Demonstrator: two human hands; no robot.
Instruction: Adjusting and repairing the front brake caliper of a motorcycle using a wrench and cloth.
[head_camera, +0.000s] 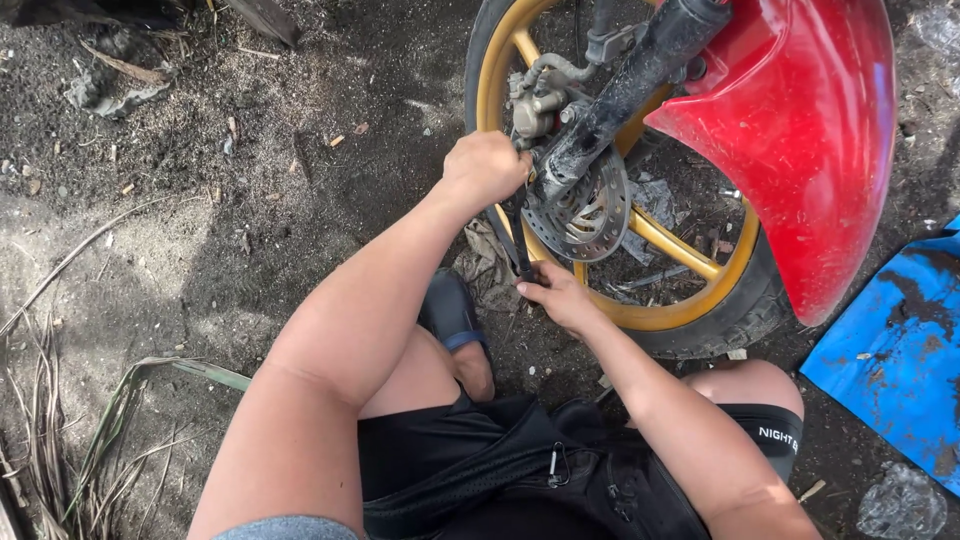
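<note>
A person crouched on dirt works at a motorcycle's gold front wheel (700, 262). The left hand (487, 168) is fisted around the top of a dark wrench (519, 240) beside the brake disc (585, 210); the right hand (557, 297) pinches its lower end. The tool runs near-vertical between both hands, the left nearer the axle.

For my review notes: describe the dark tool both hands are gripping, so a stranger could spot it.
Find the gold-spoked motorcycle wheel under the red fender. At its drilled steel brake disc, a slim dark long-handled tool runs from left hand to right hand, the only loose piece there.
</note>
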